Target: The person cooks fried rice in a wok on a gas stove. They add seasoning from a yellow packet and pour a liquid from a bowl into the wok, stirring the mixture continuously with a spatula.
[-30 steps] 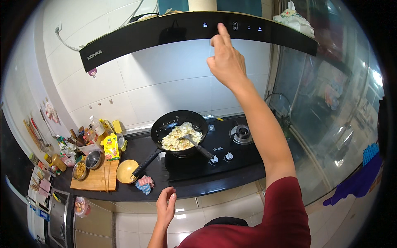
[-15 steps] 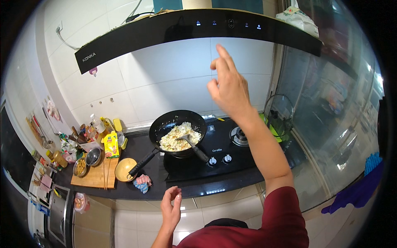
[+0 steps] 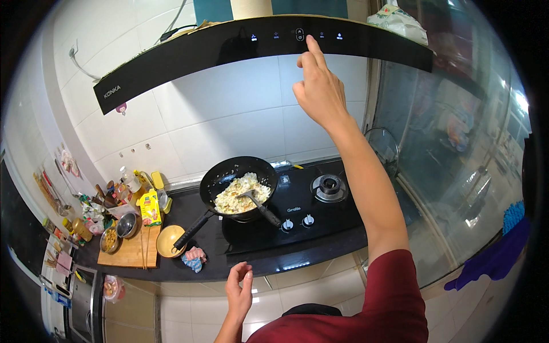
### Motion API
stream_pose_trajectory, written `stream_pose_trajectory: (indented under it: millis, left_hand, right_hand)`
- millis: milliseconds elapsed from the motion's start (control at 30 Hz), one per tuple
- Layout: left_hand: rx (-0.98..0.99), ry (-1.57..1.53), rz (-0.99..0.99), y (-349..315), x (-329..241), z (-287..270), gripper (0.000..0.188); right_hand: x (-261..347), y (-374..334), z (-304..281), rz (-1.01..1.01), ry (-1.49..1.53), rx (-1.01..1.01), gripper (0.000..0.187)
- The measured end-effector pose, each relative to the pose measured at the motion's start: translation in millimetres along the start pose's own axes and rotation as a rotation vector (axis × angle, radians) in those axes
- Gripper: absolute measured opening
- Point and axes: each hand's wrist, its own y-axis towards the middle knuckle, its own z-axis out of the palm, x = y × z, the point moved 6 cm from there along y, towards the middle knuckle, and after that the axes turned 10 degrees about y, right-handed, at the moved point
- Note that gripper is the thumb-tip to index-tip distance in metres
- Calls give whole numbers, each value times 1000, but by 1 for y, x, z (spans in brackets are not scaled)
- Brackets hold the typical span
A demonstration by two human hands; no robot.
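My right hand (image 3: 321, 91) is raised to the black range hood (image 3: 229, 47), its index finger stretched out at the row of lit touch controls beside the oval one. Its other fingers are loosely bent, and it holds nothing. My left hand (image 3: 239, 289) hangs in front of the counter's edge with fingers slightly curled, thumb apart and nothing in it. On the left burner sits a black wok (image 3: 208, 182) of fried rice with egg (image 3: 233, 193). A spatula (image 3: 264, 209) rests in the rice, its black handle leaning over the rim toward the stove knobs.
The gas stove (image 3: 309, 200) has a bare right burner (image 3: 329, 187). Left of it are a yellow bowl (image 3: 167, 241), a pink-and-blue cloth (image 3: 195, 260) and a cutting board (image 3: 127, 251) with bowls, chopsticks and a yellow packet (image 3: 150, 208). A glass lid (image 3: 382, 150) stands behind my right arm.
My right hand has risen, bringing the index fingertip from below the hood to its control panel. My left hand stays near the counter's edge. The view has shifted slightly.
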Motion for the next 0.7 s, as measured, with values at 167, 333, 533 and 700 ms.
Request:
stream_pose_trajectory:
  millis: [167, 333, 533, 700]
  left_hand:
    - [46, 39, 0, -1, -2, 7, 28]
    - [28, 32, 29, 0, 3, 7, 28]
    - [-4, 33, 13, 3, 1, 9, 29]
    - [-31, 49, 39, 4, 0, 2, 29]
  right_hand:
    - [2, 12, 9, 40, -165, 131, 23]
    - [10, 4, 2, -54, -135, 57, 21]
    - [15, -16, -11, -16, -20, 97, 23]
    - [59, -66, -10, -45, 209, 151, 26]
